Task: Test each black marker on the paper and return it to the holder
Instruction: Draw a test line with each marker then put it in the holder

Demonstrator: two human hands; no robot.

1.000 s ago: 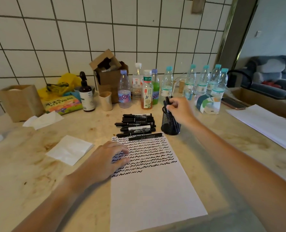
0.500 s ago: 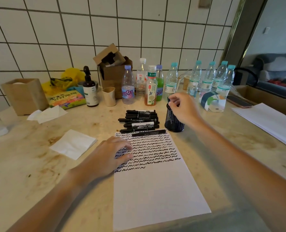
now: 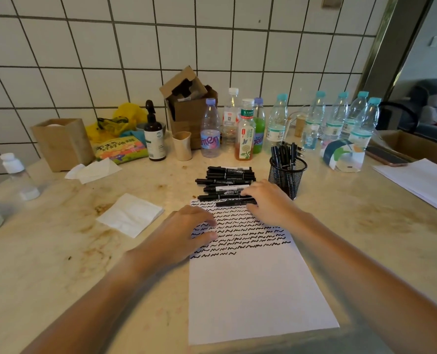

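A white sheet of paper (image 3: 253, 290) lies on the counter, its upper part filled with rows of black squiggles. Just beyond its top edge lies a pile of several black markers (image 3: 227, 178). To the right of the pile stands a black mesh holder (image 3: 287, 178) with several markers upright in it. My right hand (image 3: 268, 203) reaches over the near end of the pile; its fingers and thumb pinch the nearest marker (image 3: 231, 202), which lies on the paper's top edge. My left hand (image 3: 184, 231) rests flat on the paper's left side, fingers relaxed.
A row of plastic bottles (image 3: 245, 129) stands behind the pile and holder, beside a cardboard box (image 3: 189, 106) and a pump bottle (image 3: 154, 134). A folded tissue (image 3: 130, 214) lies to the left of the paper. More white sheets (image 3: 422, 182) and a phone (image 3: 386, 155) sit at the right.
My right hand left the holder and came left and down onto the nearest marker of the pile. The left hand stayed on the paper.
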